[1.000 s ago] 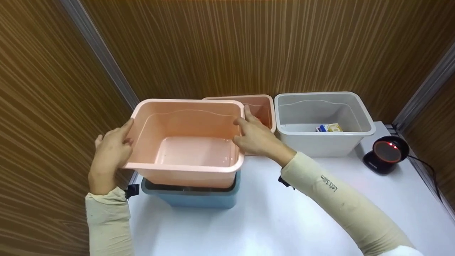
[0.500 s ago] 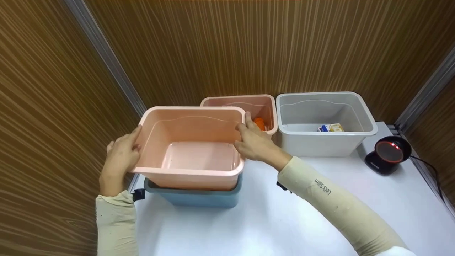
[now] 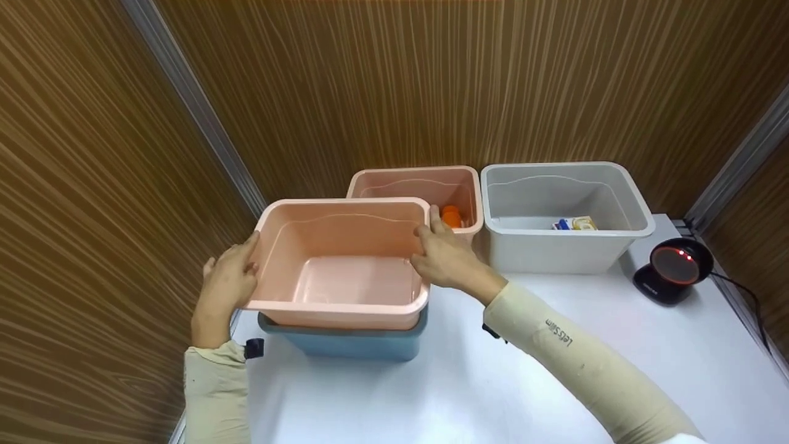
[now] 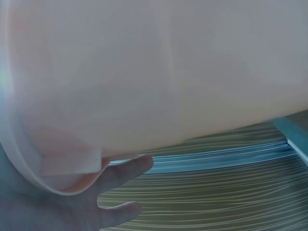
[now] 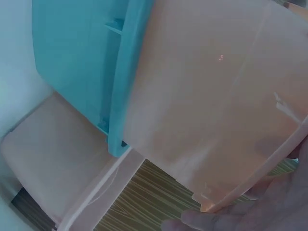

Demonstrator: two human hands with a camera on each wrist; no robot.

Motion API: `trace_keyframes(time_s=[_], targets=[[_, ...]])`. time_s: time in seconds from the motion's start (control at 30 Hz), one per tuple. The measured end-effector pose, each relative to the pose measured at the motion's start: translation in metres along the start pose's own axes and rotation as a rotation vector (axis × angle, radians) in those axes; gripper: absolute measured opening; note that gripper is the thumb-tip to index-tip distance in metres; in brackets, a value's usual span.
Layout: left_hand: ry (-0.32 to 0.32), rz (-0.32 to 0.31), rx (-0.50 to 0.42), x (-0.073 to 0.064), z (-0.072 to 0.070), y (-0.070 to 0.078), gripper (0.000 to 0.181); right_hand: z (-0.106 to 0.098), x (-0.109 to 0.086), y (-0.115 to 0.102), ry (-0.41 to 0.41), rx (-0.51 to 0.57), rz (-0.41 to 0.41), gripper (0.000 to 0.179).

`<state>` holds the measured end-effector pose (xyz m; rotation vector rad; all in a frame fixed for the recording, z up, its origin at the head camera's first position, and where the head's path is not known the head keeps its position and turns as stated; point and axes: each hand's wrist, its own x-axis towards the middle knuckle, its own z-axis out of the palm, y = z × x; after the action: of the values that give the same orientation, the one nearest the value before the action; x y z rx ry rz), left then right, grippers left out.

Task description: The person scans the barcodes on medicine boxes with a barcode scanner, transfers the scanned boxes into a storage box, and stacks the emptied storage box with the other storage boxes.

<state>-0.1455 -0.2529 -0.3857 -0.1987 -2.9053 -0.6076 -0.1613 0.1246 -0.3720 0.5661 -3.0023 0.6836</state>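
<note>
My hands hold an empty pink plastic bin (image 3: 354, 280) by its two ends. The left hand (image 3: 227, 283) grips the left end of the rim, thumb side toward me hard to make out. On the right end, my right hand (image 3: 449, 256) holds the rim with its index finger extended along the outside. Directly beneath, a blue bin (image 3: 363, 346) stands on the table, and the pink bin's lower part sits within its opening. In the right wrist view the blue bin (image 5: 77, 57) overlaps the pink wall (image 5: 207, 86). How deep the pink base reaches is hidden.
Behind, against the wood-grain wall, stand a second pink bin (image 3: 413, 175) with an orange item (image 3: 452, 216) and a white bin (image 3: 567, 256) with small boxes (image 3: 582, 223). A black scanner (image 3: 673, 271) with a cable is at the right of the white table (image 3: 524, 370).
Both hands have lowered the pink bin toward the blue bin and shifted slightly right. More of the rear pink bin and its orange item now shows. The view has also shifted a little.
</note>
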Motion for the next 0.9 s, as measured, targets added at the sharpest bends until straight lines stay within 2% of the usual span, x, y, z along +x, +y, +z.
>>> trace_keyframes(time_s=[0.47, 0.7, 0.9], targets=[[0.035, 0.015, -0.019, -0.005, 0.026, -0.008, 0.055, 0.017, -0.004, 0.01, 0.005, -0.039, 0.013, 0.051], [0.004, 0.0, -0.005, -0.008, 0.04, -0.015, 0.056, 0.03, -0.005, 0.012, 0.003, -0.091, 0.034, 0.058], [-0.017, -0.01, -0.004, -0.008, 0.049, -0.021, 0.056, 0.041, -0.004, 0.015, -0.006, -0.09, 0.044, 0.061]])
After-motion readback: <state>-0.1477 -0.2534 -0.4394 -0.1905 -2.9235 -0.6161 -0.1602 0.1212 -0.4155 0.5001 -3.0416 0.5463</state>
